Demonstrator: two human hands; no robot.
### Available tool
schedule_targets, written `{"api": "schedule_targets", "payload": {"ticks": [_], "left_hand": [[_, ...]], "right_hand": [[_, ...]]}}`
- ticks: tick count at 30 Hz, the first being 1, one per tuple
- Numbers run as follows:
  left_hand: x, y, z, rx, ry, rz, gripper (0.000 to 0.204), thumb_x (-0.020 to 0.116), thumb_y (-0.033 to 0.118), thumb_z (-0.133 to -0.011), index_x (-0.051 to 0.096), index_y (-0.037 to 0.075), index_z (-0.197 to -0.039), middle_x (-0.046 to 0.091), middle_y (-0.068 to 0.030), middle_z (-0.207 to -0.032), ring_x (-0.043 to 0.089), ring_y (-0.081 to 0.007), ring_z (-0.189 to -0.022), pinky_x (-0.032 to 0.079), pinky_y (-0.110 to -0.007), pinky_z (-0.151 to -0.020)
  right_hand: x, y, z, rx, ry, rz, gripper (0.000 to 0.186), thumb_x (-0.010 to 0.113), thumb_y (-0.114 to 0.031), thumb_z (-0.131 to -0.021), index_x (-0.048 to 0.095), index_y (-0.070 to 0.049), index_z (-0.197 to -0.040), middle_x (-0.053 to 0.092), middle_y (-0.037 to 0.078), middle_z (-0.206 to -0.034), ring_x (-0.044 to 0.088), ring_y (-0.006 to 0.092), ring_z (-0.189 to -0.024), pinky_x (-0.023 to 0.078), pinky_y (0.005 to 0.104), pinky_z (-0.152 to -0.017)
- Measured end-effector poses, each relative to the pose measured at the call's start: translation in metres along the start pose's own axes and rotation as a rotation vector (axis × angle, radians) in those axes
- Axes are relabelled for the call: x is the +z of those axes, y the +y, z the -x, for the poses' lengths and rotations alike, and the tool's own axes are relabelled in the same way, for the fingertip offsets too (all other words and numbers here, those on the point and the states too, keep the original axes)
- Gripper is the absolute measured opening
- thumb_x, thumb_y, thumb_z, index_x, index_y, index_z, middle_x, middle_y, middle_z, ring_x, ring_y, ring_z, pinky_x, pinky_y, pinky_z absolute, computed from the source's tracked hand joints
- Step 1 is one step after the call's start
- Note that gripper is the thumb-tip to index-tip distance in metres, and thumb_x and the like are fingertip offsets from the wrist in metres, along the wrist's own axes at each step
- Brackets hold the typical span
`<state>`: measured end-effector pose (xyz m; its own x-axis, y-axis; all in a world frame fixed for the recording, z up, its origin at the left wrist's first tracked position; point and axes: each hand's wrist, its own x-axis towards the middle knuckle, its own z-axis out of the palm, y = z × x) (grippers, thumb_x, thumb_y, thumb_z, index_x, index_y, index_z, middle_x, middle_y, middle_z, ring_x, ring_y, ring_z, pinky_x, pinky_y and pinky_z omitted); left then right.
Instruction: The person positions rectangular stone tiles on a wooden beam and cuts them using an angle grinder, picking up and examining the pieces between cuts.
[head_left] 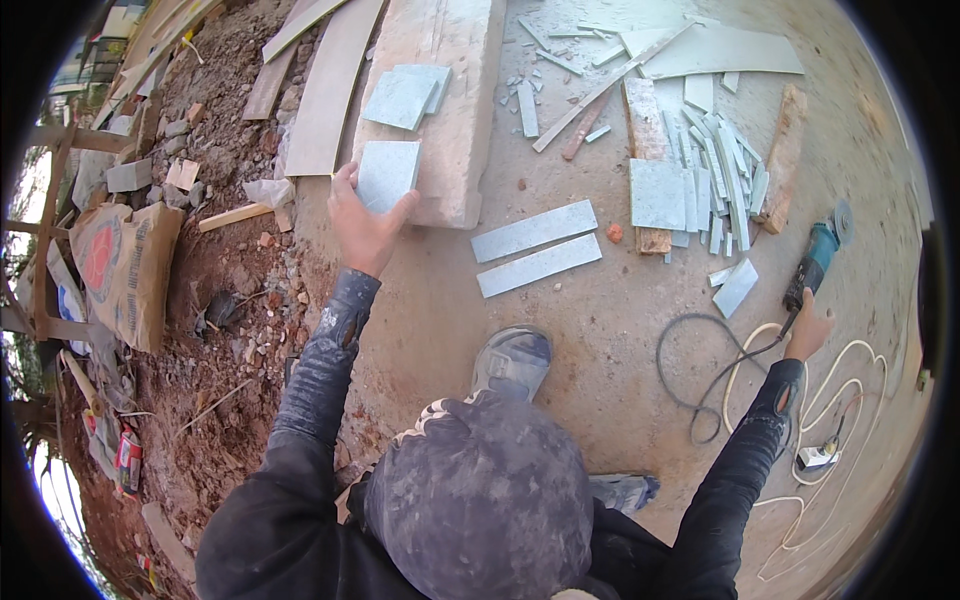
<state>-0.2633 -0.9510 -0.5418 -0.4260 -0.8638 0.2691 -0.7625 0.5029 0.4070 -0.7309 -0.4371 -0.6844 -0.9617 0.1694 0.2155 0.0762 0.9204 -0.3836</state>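
Note:
My left hand (368, 225) grips a square grey-white tile (390, 176) by its sides, thumb on the right edge. The tile lies at the near end of a long pale stone block (450, 150). Just beyond it on the block, two more tiles (405, 97) overlap. Far out to the right, my right hand (810, 328) is closed around the rear of a teal and black angle grinder (818, 252). The grinder lies low by the floor with its disc (843, 221) pointing away from me. Its dark cord (690, 400) loops back over the floor.
Two cut tile strips (535, 245) lie between my hands. Beyond them are a heap of narrow offcuts (735, 180), a brick-like block (785, 150) and a large broken slab (720, 50). A white cable (855, 400) coils at right. Rubble and a paper sack (125, 270) are on the left.

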Motion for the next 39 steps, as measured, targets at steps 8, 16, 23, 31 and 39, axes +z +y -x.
{"api": "schedule_targets", "payload": {"ticks": [8,16,23,31,39], "left_hand": [[0.036,-0.003,-0.118,0.122,0.036,-0.078,0.093,0.083,0.053,-0.065,0.044,-0.005,-0.127,0.059,-0.0288,-0.112,0.060,-0.0390,-0.104,0.048,-0.043,-0.090],[0.053,0.002,-0.162,0.050,-0.175,-0.144,0.101,0.085,0.052,-0.063,0.045,-0.009,-0.132,0.058,-0.0311,-0.118,0.060,-0.0402,-0.110,0.048,-0.043,-0.096],[0.048,-0.032,-0.206,-0.041,-0.499,0.033,0.112,0.086,0.053,-0.062,0.038,-0.013,-0.138,0.055,-0.0328,-0.125,0.058,-0.0360,-0.115,0.044,-0.042,-0.101],[0.056,-0.048,-0.236,-0.290,-0.745,0.138,0.095,0.089,0.033,-0.067,0.041,-0.015,-0.134,0.057,-0.0304,-0.120,0.063,-0.0342,-0.106,0.051,-0.040,-0.092],[0.042,-0.003,-0.190,-0.119,-0.630,0.415,0.081,0.089,0.024,-0.067,0.044,-0.011,-0.125,0.063,-0.0214,-0.109,0.066,-0.0273,-0.096,0.055,-0.034,-0.084]], "right_hand": [[-0.036,-0.116,0.073,-0.147,-0.099,-0.412,0.070,0.073,-0.043,-0.080,0.054,0.004,-0.127,0.059,0.022,-0.118,0.059,0.0318,-0.108,0.045,0.0399,-0.094],[-0.020,-0.237,0.188,-0.526,-0.407,-0.418,0.074,0.075,-0.037,-0.076,0.047,0.004,-0.131,0.051,0.024,-0.126,0.048,0.0363,-0.119,0.041,0.0429,-0.099],[-0.001,-0.270,0.226,-0.468,-0.401,-0.152,0.085,0.075,-0.041,-0.072,0.042,0.001,-0.138,0.049,0.023,-0.128,0.043,0.0382,-0.123,0.035,0.0485,-0.102],[-0.004,-0.285,0.223,-0.460,-0.411,-0.037,0.081,0.073,-0.034,-0.070,0.042,-0.001,-0.138,0.052,0.023,-0.125,0.046,0.0363,-0.118,0.037,0.0475,-0.097],[-0.003,-0.270,0.212,-0.398,-0.464,-0.389,0.085,0.074,-0.030,-0.068,0.040,0.001,-0.139,0.055,0.022,-0.122,0.051,0.0352,-0.115,0.041,0.0455,-0.097]]}}
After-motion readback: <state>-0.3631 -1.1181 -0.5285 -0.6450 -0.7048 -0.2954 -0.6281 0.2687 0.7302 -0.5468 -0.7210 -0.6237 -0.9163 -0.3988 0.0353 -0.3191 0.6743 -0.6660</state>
